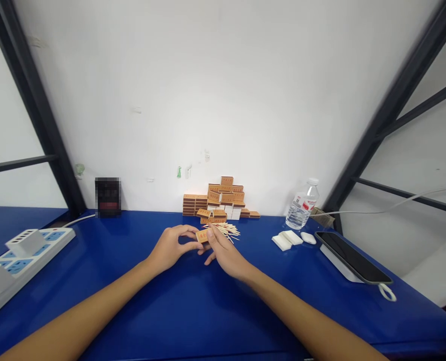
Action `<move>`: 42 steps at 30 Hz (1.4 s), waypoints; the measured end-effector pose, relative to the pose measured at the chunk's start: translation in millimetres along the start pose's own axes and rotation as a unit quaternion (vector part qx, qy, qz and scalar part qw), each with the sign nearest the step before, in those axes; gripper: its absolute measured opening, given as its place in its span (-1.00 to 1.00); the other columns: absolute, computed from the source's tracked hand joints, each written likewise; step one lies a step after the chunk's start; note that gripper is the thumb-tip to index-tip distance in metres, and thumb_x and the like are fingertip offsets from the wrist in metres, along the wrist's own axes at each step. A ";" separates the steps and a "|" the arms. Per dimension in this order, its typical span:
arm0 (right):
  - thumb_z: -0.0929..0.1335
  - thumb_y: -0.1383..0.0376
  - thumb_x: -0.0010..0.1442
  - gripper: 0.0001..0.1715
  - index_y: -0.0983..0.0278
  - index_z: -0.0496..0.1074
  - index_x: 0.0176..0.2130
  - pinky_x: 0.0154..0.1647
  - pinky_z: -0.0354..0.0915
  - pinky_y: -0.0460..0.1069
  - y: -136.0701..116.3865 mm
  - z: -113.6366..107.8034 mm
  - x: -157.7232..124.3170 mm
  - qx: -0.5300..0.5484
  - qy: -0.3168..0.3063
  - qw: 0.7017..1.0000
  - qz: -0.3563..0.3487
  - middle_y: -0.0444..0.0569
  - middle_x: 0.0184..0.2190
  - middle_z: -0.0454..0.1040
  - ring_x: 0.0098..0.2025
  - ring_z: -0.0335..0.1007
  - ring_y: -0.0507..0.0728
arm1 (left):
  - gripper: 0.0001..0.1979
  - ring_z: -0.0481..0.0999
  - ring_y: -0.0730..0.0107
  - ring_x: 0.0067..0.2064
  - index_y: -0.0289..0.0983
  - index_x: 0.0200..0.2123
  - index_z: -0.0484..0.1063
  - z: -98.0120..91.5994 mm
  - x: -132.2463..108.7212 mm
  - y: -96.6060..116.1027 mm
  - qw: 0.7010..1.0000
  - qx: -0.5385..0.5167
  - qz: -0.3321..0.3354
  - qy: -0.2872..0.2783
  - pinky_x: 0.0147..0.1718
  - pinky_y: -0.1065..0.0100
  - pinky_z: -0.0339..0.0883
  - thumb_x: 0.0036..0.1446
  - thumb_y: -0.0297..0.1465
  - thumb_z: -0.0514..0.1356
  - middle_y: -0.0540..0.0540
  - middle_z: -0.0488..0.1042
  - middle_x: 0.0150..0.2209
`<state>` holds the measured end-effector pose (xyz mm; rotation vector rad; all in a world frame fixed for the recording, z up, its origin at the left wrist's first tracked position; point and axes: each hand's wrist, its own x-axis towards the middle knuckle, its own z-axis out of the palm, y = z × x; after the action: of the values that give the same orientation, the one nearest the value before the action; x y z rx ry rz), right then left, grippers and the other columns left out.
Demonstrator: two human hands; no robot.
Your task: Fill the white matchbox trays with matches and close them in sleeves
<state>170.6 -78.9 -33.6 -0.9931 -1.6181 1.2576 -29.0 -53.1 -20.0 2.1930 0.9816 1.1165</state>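
Observation:
Both my hands meet over the blue table [192,311] and hold one small orange matchbox [202,235] between them. My left hand [172,248] pinches its left side with thumb and fingers curled. My right hand [225,253] grips its right end, fingers closed round it. Just behind lies a loose heap of matchsticks [226,229]. Further back, against the white wall, stands a stack of orange matchboxes [220,198] with a few white inner trays [230,211] at its foot.
A white power strip [17,255] with plugged adapters lies at the left edge. A black device [108,197] stands by the wall. At the right are a water bottle [301,204], white blocks [287,239], and a phone [352,256] on a white stand.

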 end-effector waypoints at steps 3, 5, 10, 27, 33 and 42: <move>0.15 -0.17 0.43 -0.26 0.13 0.06 0.38 -0.42 0.50 -0.03 1.3 -5.5 0.4 -0.005 -0.017 1.000 0.015 0.08 -0.07 0.43 -0.14 0.53 0.16 | -0.63 0.68 0.15 -0.13 -0.15 -0.06 0.57 1.1 -1.1 -0.8 1.000 0.019 0.000 -0.008 -0.04 0.19 0.52 0.16 -0.08 0.39 -0.07 0.69 -0.18; 0.13 -0.21 0.42 -0.25 0.14 0.07 0.37 -0.45 0.47 -0.04 1.2 -10.5 0.2 -0.028 -0.032 0.999 0.021 0.09 -0.06 0.43 -0.18 0.54 0.16 | -0.65 0.67 0.18 -0.11 -0.14 -0.01 0.56 2.8 -1.9 -1.3 0.999 0.034 0.004 -0.018 -0.04 0.21 0.51 0.22 -0.10 0.35 -0.07 0.68 -0.15; 0.07 -0.16 0.47 -0.23 0.26 0.09 0.38 -0.24 0.41 0.05 -7.6 -29.7 -1.3 -0.231 -0.019 0.973 -0.011 0.10 -0.11 0.56 -0.28 0.55 0.16 | -0.61 0.64 0.18 -0.07 -0.15 0.09 0.53 -1.1 5.2 -6.7 0.996 0.083 0.017 -0.002 -0.04 0.20 0.50 0.29 -0.11 0.27 -0.11 0.65 -0.07; 0.05 -0.06 0.51 -0.34 0.25 0.50 -0.19 -0.30 0.14 0.00 -21.0 -78.6 8.7 -0.545 0.095 0.833 0.012 0.17 -0.23 0.63 -0.19 0.56 0.28 | -0.78 0.50 0.08 -0.11 -0.23 -0.19 0.61 -41.1 130.5 -37.6 0.942 0.326 0.033 0.068 -0.09 0.18 0.33 0.29 -0.22 0.23 -0.17 0.62 -0.23; 0.07 -0.07 0.50 -0.33 0.25 0.53 -0.20 -0.30 0.17 0.00 -21.5 -79.8 10.0 -0.547 0.104 0.830 0.017 0.16 -0.24 0.63 -0.21 0.55 0.26 | -0.73 0.48 0.08 -0.22 -0.21 -0.42 0.57 -25.2 140.1 -41.3 0.933 0.351 0.022 0.077 -0.19 0.18 0.30 0.28 -0.22 0.24 -0.15 0.55 -0.43; 0.26 0.10 0.46 -0.61 0.28 0.56 -0.09 -0.14 0.26 0.01 -45.3 -141.5 1.3 -0.632 0.161 0.756 0.057 0.21 -0.11 0.62 -0.06 0.53 0.26 | -0.76 0.45 -0.04 -0.01 -0.22 -0.23 0.61 -18.7 114.0 -21.6 0.919 0.378 0.061 0.093 0.00 0.03 0.30 0.34 -0.30 0.15 -0.24 0.61 -0.18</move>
<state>298.7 -41.4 31.6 -1.9654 -2.0637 -0.1964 -6.2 50.6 30.3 2.8075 1.5819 1.1369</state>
